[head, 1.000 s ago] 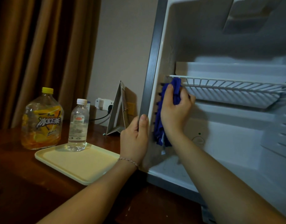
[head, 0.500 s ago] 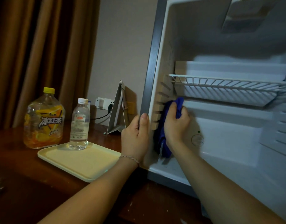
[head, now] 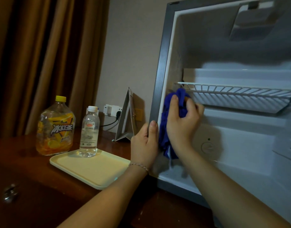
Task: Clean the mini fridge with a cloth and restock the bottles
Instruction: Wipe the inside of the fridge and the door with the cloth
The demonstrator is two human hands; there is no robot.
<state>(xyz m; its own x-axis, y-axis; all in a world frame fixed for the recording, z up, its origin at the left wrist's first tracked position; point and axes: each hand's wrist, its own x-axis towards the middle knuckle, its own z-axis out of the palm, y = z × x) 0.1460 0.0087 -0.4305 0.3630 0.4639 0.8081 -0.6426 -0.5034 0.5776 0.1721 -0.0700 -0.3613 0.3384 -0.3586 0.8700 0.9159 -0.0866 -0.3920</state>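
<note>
The mini fridge stands open on the right, its white inside bare. My right hand presses a blue cloth against the inner left wall, just under the front left corner of the white wire shelf. My left hand grips the fridge's grey left front edge. A large iced-tea bottle with a yellow cap stands on the wooden table. A small water bottle stands on the back edge of a cream tray.
A folded card stand sits against the wall beside the fridge, with a wall socket and plugged cable behind it. Brown curtains hang at the left. A small shiny object lies on the dark wooden table.
My right hand with the cloth went down the inner left wall, then came back up to just below the wire shelf. My left hand stayed on the fridge's edge.
</note>
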